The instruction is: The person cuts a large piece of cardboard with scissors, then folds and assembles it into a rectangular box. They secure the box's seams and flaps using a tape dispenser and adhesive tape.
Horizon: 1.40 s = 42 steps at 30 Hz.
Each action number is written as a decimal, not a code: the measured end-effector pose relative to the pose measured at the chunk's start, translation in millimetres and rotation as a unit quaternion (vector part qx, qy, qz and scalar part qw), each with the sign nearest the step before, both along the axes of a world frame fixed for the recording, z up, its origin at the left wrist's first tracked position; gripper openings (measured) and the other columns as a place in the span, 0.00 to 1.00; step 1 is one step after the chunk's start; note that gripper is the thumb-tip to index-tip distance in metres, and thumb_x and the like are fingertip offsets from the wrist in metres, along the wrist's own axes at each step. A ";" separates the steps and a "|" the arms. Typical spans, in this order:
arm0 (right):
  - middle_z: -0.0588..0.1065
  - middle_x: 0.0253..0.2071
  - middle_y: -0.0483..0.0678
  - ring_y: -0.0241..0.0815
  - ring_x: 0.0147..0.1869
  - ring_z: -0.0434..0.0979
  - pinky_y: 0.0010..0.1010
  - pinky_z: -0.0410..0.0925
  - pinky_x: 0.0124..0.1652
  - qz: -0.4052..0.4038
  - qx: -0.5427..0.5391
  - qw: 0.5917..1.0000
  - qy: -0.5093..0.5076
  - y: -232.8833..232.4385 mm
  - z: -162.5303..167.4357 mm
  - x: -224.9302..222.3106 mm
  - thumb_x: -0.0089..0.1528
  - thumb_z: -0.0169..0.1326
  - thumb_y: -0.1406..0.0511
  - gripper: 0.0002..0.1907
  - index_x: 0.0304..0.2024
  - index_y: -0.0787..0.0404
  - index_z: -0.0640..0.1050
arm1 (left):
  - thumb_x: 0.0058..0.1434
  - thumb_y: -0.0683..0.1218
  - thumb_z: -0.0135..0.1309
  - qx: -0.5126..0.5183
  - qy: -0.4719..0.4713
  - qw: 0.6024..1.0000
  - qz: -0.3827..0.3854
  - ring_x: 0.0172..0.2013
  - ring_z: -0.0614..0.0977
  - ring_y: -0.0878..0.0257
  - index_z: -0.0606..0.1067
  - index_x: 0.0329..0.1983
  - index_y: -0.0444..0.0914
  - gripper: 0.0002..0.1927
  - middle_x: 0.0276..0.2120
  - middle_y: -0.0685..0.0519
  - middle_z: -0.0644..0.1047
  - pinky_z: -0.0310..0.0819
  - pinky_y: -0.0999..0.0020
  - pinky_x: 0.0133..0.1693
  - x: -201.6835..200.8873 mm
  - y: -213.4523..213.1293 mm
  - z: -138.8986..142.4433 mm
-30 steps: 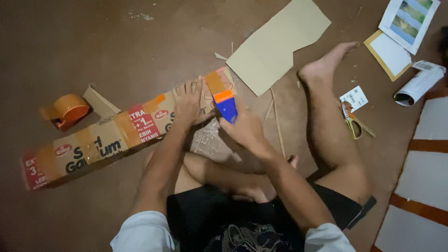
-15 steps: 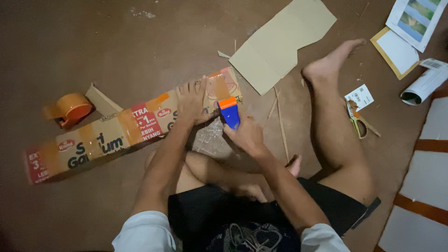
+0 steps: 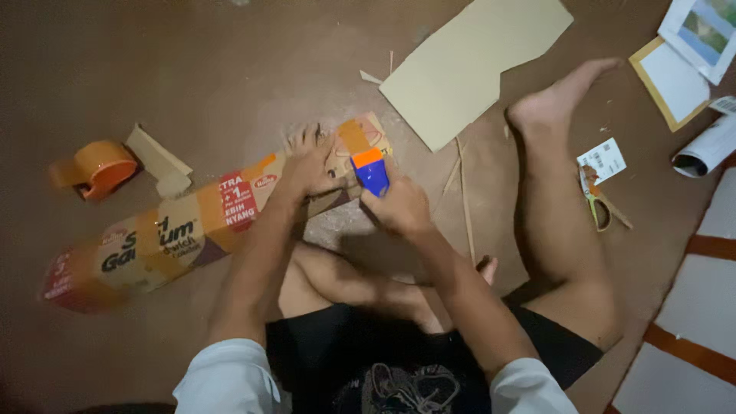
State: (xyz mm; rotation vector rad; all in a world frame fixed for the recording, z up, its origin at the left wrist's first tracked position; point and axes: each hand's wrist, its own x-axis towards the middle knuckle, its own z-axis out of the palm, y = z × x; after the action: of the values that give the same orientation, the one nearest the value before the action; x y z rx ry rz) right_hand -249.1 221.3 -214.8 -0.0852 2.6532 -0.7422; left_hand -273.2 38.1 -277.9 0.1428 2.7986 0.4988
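Observation:
I sit on a brown floor with a long printed cardboard box strip [image 3: 169,238] laid flat in front of me. My left hand [image 3: 310,165] presses down flat on its right part, fingers spread. My right hand [image 3: 399,205] grips a blue tool with an orange tip [image 3: 369,170], which looks like a utility knife. Its tip rests on the cardboard near the strip's right end, just right of my left hand.
An orange tape roll [image 3: 100,167] and cardboard scraps [image 3: 159,161] lie at the left. A large plain cardboard sheet [image 3: 475,65] lies at the top. Scissors [image 3: 596,201], a paper tag [image 3: 602,160], a rolled paper [image 3: 709,147] and booklets [image 3: 690,54] lie at the right, past my outstretched leg [image 3: 560,207].
The view has shifted slightly. My right hand with the blue tool stays at the strip's right end, moving only a little; my left hand stays pressed on the cardboard.

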 end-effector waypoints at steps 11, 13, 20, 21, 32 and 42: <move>0.78 0.42 0.66 0.66 0.46 0.80 0.52 0.72 0.46 0.012 -0.033 0.999 0.024 2.5 -0.7 7.2 0.52 0.59 0.49 0.48 0.71 0.59 0.63 | 0.47 0.67 0.65 -0.018 0.065 0.996 -0.063 0.71 0.59 0.47 0.55 0.74 0.38 0.58 0.72 0.42 0.56 0.50 0.46 0.68 21.7 21.0 -11.5; 0.78 0.40 0.67 0.67 0.45 0.79 0.53 0.72 0.46 0.001 -0.035 0.999 0.024 6.7 -3.6 16.1 0.52 0.59 0.49 0.47 0.72 0.55 0.63 | 0.50 0.68 0.65 0.006 0.110 0.992 -0.067 0.72 0.59 0.46 0.56 0.75 0.38 0.56 0.74 0.41 0.56 0.52 0.47 0.69 21.3 19.4 -14.5; 0.78 0.41 0.68 0.69 0.45 0.79 0.55 0.72 0.46 -0.018 0.007 1.000 -0.010 14.8 -8.5 30.4 0.53 0.59 0.49 0.44 0.70 0.52 0.65 | 0.44 0.65 0.68 0.020 0.084 0.995 -0.057 0.72 0.57 0.45 0.56 0.74 0.40 0.58 0.73 0.41 0.55 0.49 0.49 0.69 23.3 21.7 -17.2; 0.78 0.41 0.68 0.69 0.44 0.79 0.55 0.72 0.46 -0.013 0.010 1.000 -0.015 14.1 -7.7 28.9 0.53 0.60 0.49 0.44 0.70 0.53 0.65 | 0.43 0.64 0.69 0.020 0.071 0.996 -0.049 0.72 0.57 0.46 0.55 0.74 0.40 0.59 0.73 0.42 0.55 0.49 0.49 0.69 23.4 22.4 -16.8; 0.79 0.41 0.65 0.67 0.47 0.79 0.54 0.71 0.46 0.013 0.028 0.998 -0.060 4.3 10.2 13.8 0.53 0.59 0.46 0.43 0.67 0.56 0.66 | 0.45 0.70 0.67 -0.047 0.059 0.993 -0.092 0.70 0.61 0.42 0.53 0.74 0.33 0.63 0.67 0.37 0.61 0.52 0.47 0.70 42.2 18.3 3.3; 0.78 0.45 0.64 0.65 0.50 0.79 0.50 0.71 0.50 0.038 0.044 0.996 -0.072 1.8 10.1 -0.6 0.53 0.58 0.48 0.41 0.65 0.59 0.69 | 0.53 0.51 0.60 -0.200 0.092 0.966 -0.138 0.67 0.60 0.35 0.47 0.79 0.43 0.52 0.71 0.38 0.57 0.52 0.31 0.62 71.4 17.2 16.4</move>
State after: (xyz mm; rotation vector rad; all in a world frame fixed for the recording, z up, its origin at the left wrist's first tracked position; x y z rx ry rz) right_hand -249.7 223.1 -204.7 -0.1036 2.5266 -0.5833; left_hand -201.9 55.3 -261.5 0.5021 2.9207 -0.1558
